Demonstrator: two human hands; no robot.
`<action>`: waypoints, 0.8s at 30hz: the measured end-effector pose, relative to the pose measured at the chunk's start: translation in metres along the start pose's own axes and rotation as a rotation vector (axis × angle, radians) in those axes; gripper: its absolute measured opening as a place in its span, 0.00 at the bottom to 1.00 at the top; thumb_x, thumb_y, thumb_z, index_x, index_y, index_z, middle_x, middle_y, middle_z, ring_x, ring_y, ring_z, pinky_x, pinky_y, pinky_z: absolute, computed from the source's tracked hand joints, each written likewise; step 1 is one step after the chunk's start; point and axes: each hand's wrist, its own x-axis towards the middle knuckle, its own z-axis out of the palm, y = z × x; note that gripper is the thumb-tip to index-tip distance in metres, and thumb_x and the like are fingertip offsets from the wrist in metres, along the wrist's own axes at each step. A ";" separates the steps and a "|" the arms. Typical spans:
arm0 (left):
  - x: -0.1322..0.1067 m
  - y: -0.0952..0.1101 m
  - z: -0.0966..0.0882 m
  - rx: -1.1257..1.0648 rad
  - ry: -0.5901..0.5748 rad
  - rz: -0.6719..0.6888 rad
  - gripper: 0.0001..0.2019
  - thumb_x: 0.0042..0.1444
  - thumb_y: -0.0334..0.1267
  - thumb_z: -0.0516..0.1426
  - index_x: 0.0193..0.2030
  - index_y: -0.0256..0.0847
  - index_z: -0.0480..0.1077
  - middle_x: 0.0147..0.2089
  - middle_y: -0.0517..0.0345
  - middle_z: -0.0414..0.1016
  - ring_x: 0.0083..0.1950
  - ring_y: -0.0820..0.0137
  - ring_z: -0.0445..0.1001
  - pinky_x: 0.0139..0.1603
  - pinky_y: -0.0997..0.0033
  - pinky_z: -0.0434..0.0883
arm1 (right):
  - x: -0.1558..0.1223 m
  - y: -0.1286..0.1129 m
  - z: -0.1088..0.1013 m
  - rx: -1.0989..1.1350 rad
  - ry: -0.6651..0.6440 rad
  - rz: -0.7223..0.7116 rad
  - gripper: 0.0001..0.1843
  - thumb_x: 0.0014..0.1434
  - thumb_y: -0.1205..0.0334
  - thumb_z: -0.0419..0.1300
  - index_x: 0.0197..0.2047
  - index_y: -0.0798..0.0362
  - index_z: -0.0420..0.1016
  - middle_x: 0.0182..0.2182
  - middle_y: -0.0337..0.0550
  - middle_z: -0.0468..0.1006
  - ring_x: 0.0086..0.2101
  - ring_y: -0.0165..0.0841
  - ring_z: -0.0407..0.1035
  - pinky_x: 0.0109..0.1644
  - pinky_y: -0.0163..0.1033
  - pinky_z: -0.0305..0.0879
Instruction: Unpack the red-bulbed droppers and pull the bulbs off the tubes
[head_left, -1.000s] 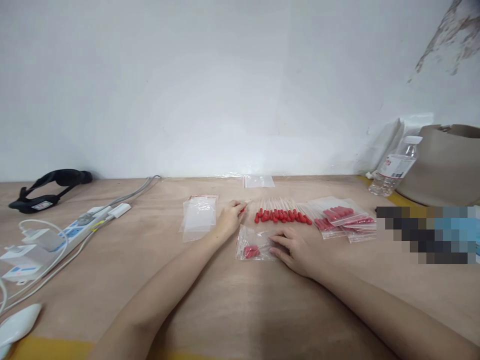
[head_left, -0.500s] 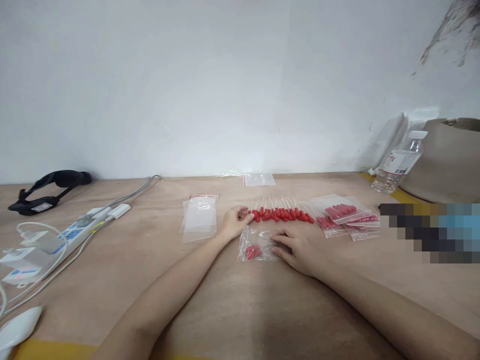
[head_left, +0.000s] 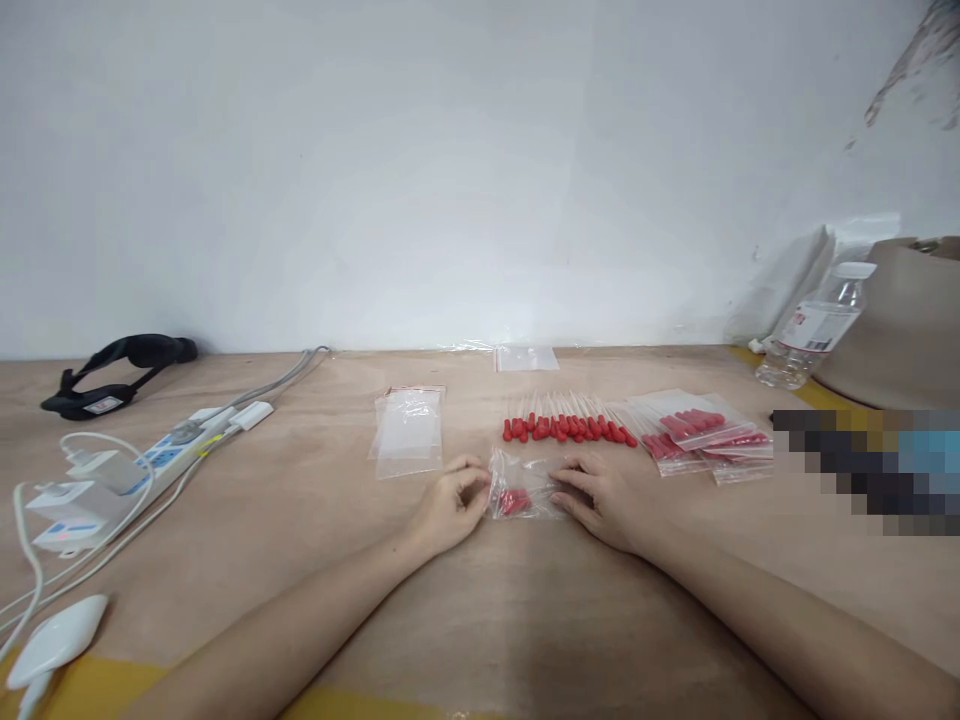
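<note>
A small clear zip bag (head_left: 534, 472) lies on the wooden table in front of me, with a few red-tipped sticks (head_left: 514, 502) inside it. My left hand (head_left: 452, 508) has its thumb and fingers closed on the bag's left edge. At the opposite edge, my right hand (head_left: 606, 502) holds the bag between thumb and fingers, its fingertips resting on the plastic. Just beyond the bag, a row of loose sticks with red tips (head_left: 566, 429) lies with the pale ends pointing to the wall.
Flat zip bags (head_left: 409, 430) are stacked to the left, and another bag (head_left: 526, 358) lies by the wall. Filled bags (head_left: 694, 428) overlap at right. A bottle (head_left: 814, 328) leans near a grey-brown container (head_left: 896, 325). A power strip (head_left: 161, 460) and black strap (head_left: 120, 377) sit left.
My left hand has moved from the left end of the loose row down to the bag's left edge. My right hand stays at the bag's right side.
</note>
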 end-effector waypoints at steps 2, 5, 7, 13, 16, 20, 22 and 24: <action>-0.005 0.007 -0.004 -0.037 -0.141 0.071 0.11 0.57 0.36 0.50 0.38 0.39 0.73 0.39 0.55 0.71 0.37 0.72 0.70 0.37 0.75 0.66 | 0.000 0.001 0.001 -0.017 0.013 -0.007 0.13 0.57 0.58 0.52 0.44 0.50 0.71 0.38 0.45 0.72 0.39 0.35 0.67 0.43 0.43 0.65; -0.004 0.011 -0.005 -0.058 -0.218 0.081 0.12 0.57 0.39 0.52 0.46 0.42 0.70 0.41 0.56 0.72 0.40 0.71 0.70 0.41 0.73 0.67 | 0.000 -0.001 0.001 -0.045 0.029 0.000 0.13 0.58 0.57 0.52 0.42 0.49 0.73 0.36 0.44 0.73 0.37 0.34 0.67 0.42 0.41 0.65; 0.000 0.010 -0.004 -0.057 -0.229 0.054 0.18 0.54 0.41 0.55 0.52 0.43 0.66 0.43 0.56 0.72 0.41 0.70 0.70 0.41 0.71 0.67 | 0.000 -0.004 -0.001 -0.058 0.032 0.006 0.12 0.58 0.57 0.52 0.41 0.49 0.74 0.35 0.43 0.73 0.35 0.32 0.68 0.41 0.39 0.65; 0.009 0.014 -0.004 -0.014 -0.312 0.120 0.17 0.51 0.42 0.58 0.48 0.42 0.69 0.47 0.55 0.70 0.48 0.66 0.67 0.49 0.68 0.64 | 0.001 -0.011 -0.006 -0.189 0.059 -0.019 0.11 0.57 0.58 0.52 0.38 0.49 0.75 0.32 0.43 0.74 0.35 0.32 0.67 0.39 0.38 0.63; 0.008 0.018 -0.003 -0.003 -0.336 0.054 0.14 0.53 0.40 0.55 0.46 0.41 0.68 0.40 0.57 0.72 0.37 0.71 0.68 0.39 0.72 0.66 | 0.001 -0.011 -0.005 -0.240 0.082 -0.023 0.10 0.57 0.58 0.53 0.37 0.50 0.75 0.32 0.42 0.74 0.34 0.31 0.68 0.38 0.37 0.62; 0.005 0.017 0.001 0.010 -0.285 0.044 0.09 0.54 0.36 0.52 0.41 0.38 0.67 0.34 0.59 0.68 0.32 0.74 0.65 0.33 0.75 0.64 | 0.001 -0.009 -0.004 -0.283 0.096 -0.031 0.09 0.56 0.58 0.55 0.36 0.50 0.75 0.31 0.41 0.74 0.33 0.31 0.68 0.37 0.36 0.62; 0.004 0.016 0.002 0.020 -0.245 0.090 0.07 0.54 0.34 0.52 0.39 0.37 0.66 0.35 0.57 0.67 0.34 0.73 0.65 0.36 0.74 0.64 | 0.001 -0.009 -0.004 -0.282 0.091 -0.021 0.09 0.56 0.58 0.55 0.35 0.50 0.75 0.32 0.41 0.74 0.33 0.31 0.68 0.37 0.36 0.62; 0.004 0.015 0.000 0.021 -0.226 0.107 0.07 0.54 0.33 0.52 0.41 0.37 0.66 0.37 0.56 0.67 0.36 0.71 0.65 0.38 0.73 0.64 | 0.001 -0.009 -0.004 -0.259 0.082 -0.019 0.09 0.56 0.57 0.55 0.36 0.50 0.75 0.32 0.42 0.74 0.33 0.31 0.68 0.37 0.35 0.62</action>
